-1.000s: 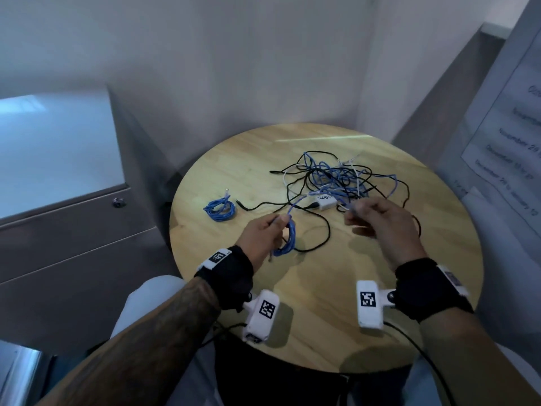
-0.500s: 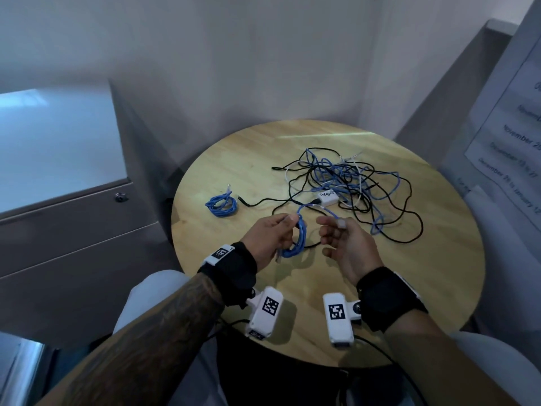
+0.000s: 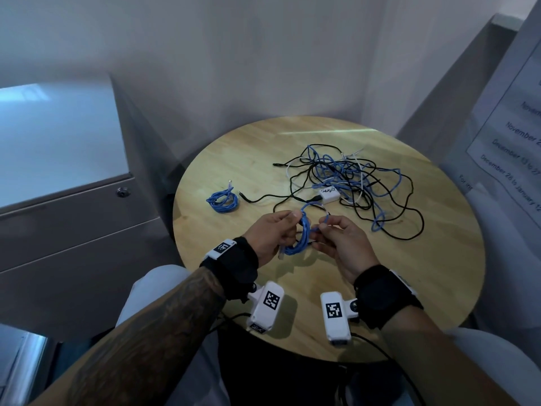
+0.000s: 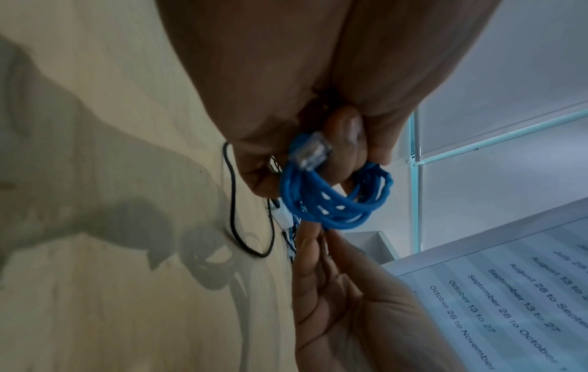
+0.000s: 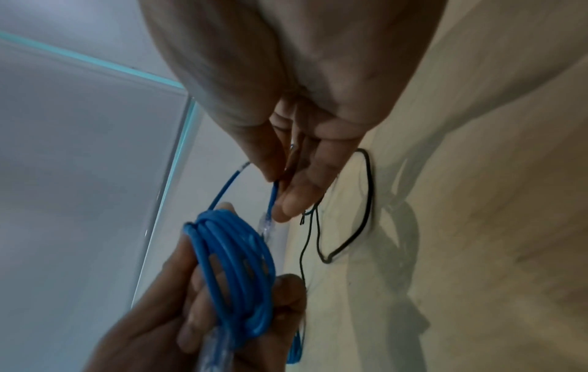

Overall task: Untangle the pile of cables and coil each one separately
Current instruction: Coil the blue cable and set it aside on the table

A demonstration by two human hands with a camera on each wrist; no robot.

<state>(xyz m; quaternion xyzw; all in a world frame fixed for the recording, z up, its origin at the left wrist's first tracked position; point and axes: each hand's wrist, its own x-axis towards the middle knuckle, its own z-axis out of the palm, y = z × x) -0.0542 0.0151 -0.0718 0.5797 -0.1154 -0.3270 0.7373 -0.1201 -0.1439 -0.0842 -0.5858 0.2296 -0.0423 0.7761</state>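
My left hand [image 3: 273, 232] grips a small coil of blue cable [image 3: 301, 238] above the near middle of the round wooden table [image 3: 439, 259]. In the left wrist view the blue coil [image 4: 334, 201] hangs from the curled fingers [image 4: 343, 141], with a clear plug [image 4: 310, 151] against them. My right hand [image 3: 336, 241] pinches the loose tail of the same blue cable [image 5: 273, 193], close to its clear plug [image 5: 266, 224], beside the coil [image 5: 235, 264]. A tangled pile of black, blue and white cables [image 3: 351, 177] with a small white adapter [image 3: 329, 194] lies beyond the hands. A finished blue coil [image 3: 222, 197] lies at the left.
A grey cabinet [image 3: 58, 171] stands close to the table's left side. A wall corner is behind the table, and a panel with a printed sheet [image 3: 512, 136] stands at the right. A black cable [image 3: 389, 218] trails toward the table's right half.
My right hand has drawn back from the pile to meet the left hand, bringing the blue cable's tail to the coil. The coil in the left hand has grown.
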